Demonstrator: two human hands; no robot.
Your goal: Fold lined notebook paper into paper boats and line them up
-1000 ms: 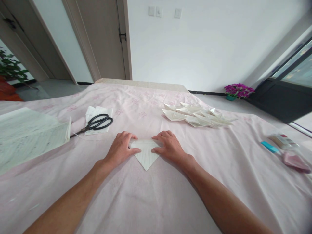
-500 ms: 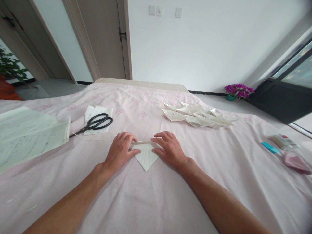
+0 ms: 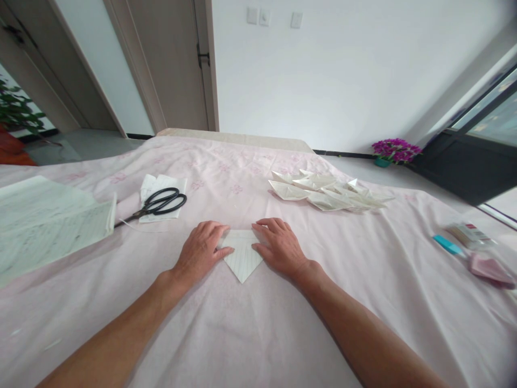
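Observation:
A folded sheet of lined paper [image 3: 243, 253] lies on the pink cloth in front of me, its point toward me and a straight edge at the top. My left hand [image 3: 204, 245] grips its left corner, thumb on the paper and fingertips at the upper edge. On the other side, my right hand [image 3: 280, 245] holds the right corner the same way. Both outer corners are hidden under the hands. Beyond my right hand sits a group of several folded paper boats [image 3: 323, 191].
Black-handled scissors [image 3: 163, 202] rest on small paper pieces at left, beside a stack of written sheets [image 3: 56, 221]. At right lie a blue item [image 3: 447, 244], a clear packet [image 3: 472, 235] and a pink item [image 3: 490, 269]. The pink tablecloth [image 3: 242, 334] is wrinkled.
The strip along the paper's top edge, raised before, now lies flatter. My fingertips have drawn slightly apart along that edge, while the thumbs stay nearly in place.

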